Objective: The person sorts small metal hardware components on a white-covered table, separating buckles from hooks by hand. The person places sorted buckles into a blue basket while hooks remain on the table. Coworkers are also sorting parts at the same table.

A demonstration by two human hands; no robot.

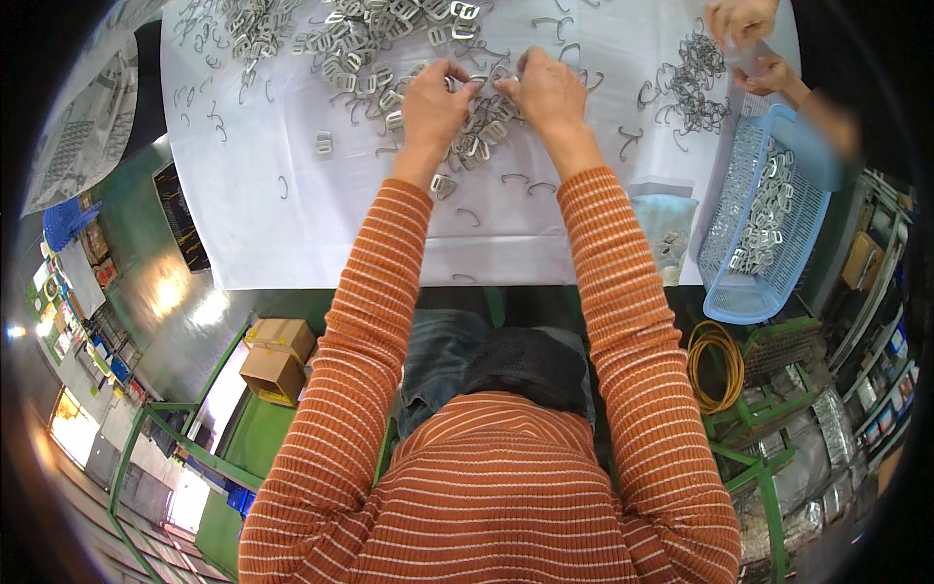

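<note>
Over a white-covered table (pixel 341 224) my two hands meet above a loose heap of metal buckles (pixel 365 39). The fingers of my left hand (pixel 435 105) are pinched on a small metal piece whose shape is partly hidden. My right hand (pixel 551 97) pinches a small metal buckle (pixel 501 74), close to the left fingertips. Below the hands lie more buckles, one of them a single buckle (pixel 443 186) between my wrists. Thin curved wire hooks (pixel 469 216) are scattered around, and another lone buckle (pixel 324 142) lies to the left.
At the right a blue plastic basket (pixel 749 302) holds several buckles. A tangled pile of wire hooks (pixel 702 83) lies near another person's hands (pixel 744 24). A clear plastic bag (pixel 666 219) rests by the basket. Cardboard boxes (pixel 277 352) and a coiled orange hose (pixel 715 368) are below the table.
</note>
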